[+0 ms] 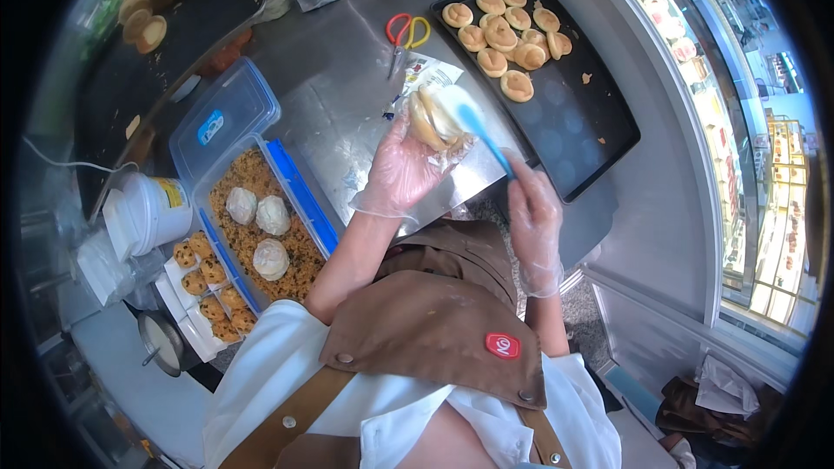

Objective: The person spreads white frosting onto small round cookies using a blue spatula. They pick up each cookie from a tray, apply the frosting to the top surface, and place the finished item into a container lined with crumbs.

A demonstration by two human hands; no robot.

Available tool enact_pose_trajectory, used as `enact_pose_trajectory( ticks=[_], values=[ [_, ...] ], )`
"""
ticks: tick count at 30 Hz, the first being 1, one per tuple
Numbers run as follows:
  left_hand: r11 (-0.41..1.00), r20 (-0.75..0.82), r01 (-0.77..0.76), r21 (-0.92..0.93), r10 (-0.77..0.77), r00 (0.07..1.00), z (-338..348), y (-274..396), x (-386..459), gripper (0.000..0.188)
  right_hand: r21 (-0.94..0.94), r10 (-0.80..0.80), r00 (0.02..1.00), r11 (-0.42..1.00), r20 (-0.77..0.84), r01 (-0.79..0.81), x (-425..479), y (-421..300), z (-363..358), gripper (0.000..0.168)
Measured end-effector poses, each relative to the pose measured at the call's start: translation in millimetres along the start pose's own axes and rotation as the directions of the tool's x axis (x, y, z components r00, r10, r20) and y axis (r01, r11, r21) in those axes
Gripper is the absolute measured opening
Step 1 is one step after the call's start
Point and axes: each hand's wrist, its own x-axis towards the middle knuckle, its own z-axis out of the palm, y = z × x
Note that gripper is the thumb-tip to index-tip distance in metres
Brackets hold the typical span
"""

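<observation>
My left hand (405, 172), in a clear plastic glove, cradles pale round cakes (423, 122) above the steel worktable (319, 78). White cream (446, 107) lies against their right side. My right hand (535, 218), also gloved, grips a blue spatula (487, 138) by its handle. The spatula's head meets the cream, and its exact edge is blurred. Left of my left forearm stands a clear plastic box (253, 137) with blue clips, holding brown crumbly floss (296, 267). Several white-coated balls (270, 259) rest on that floss.
A black baking tray (560, 143) with several round cakes (502, 34) lies at the right. Red-and-yellow-handled scissors (404, 36) and a printed packet (430, 70) sit beyond my hands. Floss-covered balls (212, 270) in white trays, a white tub (153, 212) and a pan (159, 342) stand left.
</observation>
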Motion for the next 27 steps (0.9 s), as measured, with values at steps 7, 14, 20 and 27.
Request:
enact_pose_trajectory(
  ticks=[7, 14, 20, 27],
  values=[
    [0.999, 0.067, 0.024, -0.047, -0.021, 0.998, 8.1, 7.0, 1.4, 0.058, -0.291, -0.207, 0.978, 0.937, -0.012, 0.195, -4.1, 16.0, -8.0, 0.046],
    [0.998, 0.088, 0.044, -0.047, -0.040, 0.995, 17.0, 2.9, -0.4, 0.060, -0.115, -0.272, 0.960, 0.958, -0.064, 0.263, 10.9, 21.6, 0.6, 0.048],
    [0.965, 0.024, -0.139, -0.224, 0.148, 0.989, -3.4, 27.7, -23.1, 0.061, 0.007, -0.024, 0.992, 1.000, -0.121, 0.025, 7.4, 47.0, 10.4, 0.039],
    [0.858, -0.137, -0.511, 0.050, 0.513, 0.847, -19.2, 59.4, -73.0, 0.058, -0.334, 0.037, 0.965, 0.941, 0.261, 0.054, 17.9, 114.0, 89.3, 0.033]
  ],
)
